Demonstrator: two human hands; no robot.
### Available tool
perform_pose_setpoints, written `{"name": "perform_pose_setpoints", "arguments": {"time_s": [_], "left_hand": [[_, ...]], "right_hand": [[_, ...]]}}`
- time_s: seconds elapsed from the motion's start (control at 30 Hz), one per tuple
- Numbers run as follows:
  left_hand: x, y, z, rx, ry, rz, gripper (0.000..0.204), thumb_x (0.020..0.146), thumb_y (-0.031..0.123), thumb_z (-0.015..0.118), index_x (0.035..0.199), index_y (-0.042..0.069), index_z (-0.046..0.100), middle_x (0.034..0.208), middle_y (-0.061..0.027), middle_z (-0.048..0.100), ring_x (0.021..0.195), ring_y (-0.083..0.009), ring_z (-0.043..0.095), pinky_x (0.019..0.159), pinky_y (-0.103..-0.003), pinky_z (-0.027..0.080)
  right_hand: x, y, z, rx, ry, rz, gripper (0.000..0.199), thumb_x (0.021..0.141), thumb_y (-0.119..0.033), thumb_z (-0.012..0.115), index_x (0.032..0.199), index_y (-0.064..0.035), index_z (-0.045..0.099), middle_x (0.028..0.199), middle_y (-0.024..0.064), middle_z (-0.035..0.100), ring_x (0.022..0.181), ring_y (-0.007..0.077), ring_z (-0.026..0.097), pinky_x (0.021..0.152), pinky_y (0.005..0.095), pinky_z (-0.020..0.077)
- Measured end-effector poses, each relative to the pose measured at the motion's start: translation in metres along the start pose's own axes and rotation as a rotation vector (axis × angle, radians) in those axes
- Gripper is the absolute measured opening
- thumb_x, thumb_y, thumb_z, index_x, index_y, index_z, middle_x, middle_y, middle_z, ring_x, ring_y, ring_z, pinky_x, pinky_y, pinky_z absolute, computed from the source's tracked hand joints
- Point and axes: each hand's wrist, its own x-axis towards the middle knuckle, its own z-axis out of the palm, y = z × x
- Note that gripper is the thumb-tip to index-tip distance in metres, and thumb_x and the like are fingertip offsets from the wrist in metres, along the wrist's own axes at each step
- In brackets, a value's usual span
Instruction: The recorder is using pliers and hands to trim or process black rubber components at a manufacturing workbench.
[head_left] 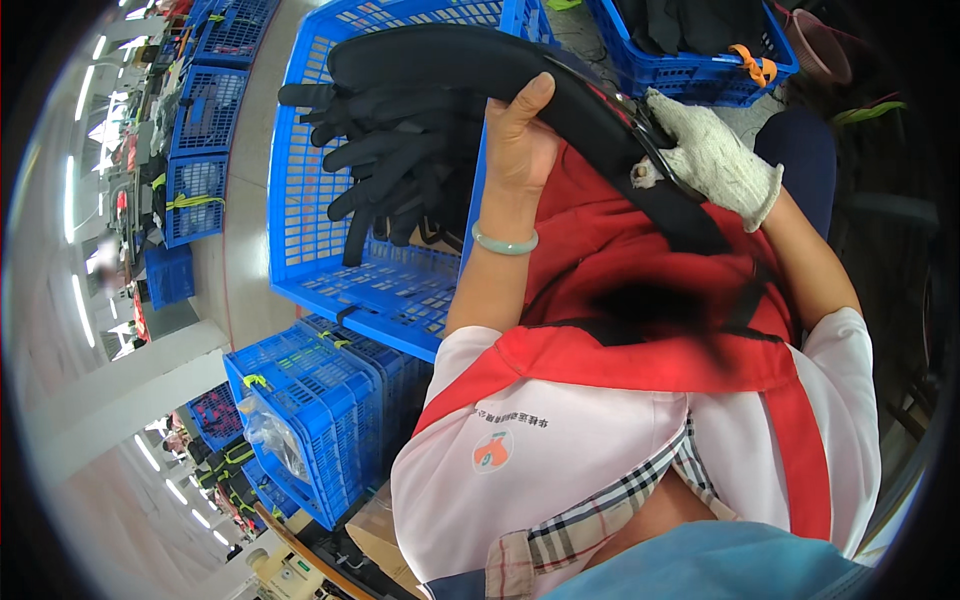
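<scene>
Black padding shapes a long curved belt [490,62] at 12 o'clock, stretching over a blue crate [300,235] at 11 o'clock with dark strips [400,150] piled inside. The person's bare left hand [525,130] grips the belt mid-length, thumb on top. The gloved right hand [710,155], toward 2 o'clock, is curled around a slim shiny-edged tool [641,124], its kind unclear, against the belt. A red apron [590,215] spreads below.
</scene>
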Motion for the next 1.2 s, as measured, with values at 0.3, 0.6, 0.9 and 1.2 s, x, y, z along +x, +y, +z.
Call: {"name": "perform_pose_setpoints", "arguments": {"time_s": [0.3,0.6,0.9,1.2], "left_hand": [[0.001,-0.003,-0.006,-0.056,0.028,-0.025,0.022,0.081,0.001,0.069,0.1,0.01,0.063,0.094,-0.0029,0.065,0.09,-0.0188,0.063,0.085,-0.036,0.053],[-0.001,-0.008,0.002,-0.03,0.001,-0.01,0.029,0.08,-0.005,0.067,0.106,0.007,0.061,0.099,-0.0048,0.064,0.092,-0.0202,0.063,0.087,-0.036,0.052],[0.0,0.004,0.005,0.012,-0.027,-0.015,0.028,0.08,-0.005,0.067,0.104,0.006,0.062,0.097,-0.0046,0.065,0.092,-0.0194,0.063,0.087,-0.035,0.052],[0.003,0.01,0.013,0.041,0.009,0.033,0.023,0.079,-0.003,0.069,0.099,0.006,0.063,0.092,-0.0035,0.065,0.089,-0.0182,0.063,0.085,-0.035,0.052]], "right_hand": [[-0.003,0.003,-0.001,0.009,0.027,-0.113,0.06,0.071,-0.047,0.075,0.099,0.0024,0.056,0.078,0.0232,0.058,0.075,0.0392,0.059,0.066,0.0424,0.0457],[0.0,-0.002,0.005,0.025,0.178,-0.161,0.055,0.074,-0.043,0.075,0.102,0.0008,0.056,0.078,0.0218,0.06,0.076,0.0388,0.059,0.066,0.0416,0.0461],[-0.001,-0.01,-0.007,0.015,0.091,-0.087,0.07,0.07,-0.041,0.077,0.117,0.0033,0.052,0.084,0.0191,0.06,0.076,0.0293,0.058,0.072,0.0363,0.046],[-0.005,-0.001,0.0,-0.141,0.295,-0.325,0.062,0.069,-0.044,0.078,0.105,0.0015,0.054,0.079,0.0206,0.059,0.075,0.0351,0.06,0.067,0.0409,0.0456]]}}
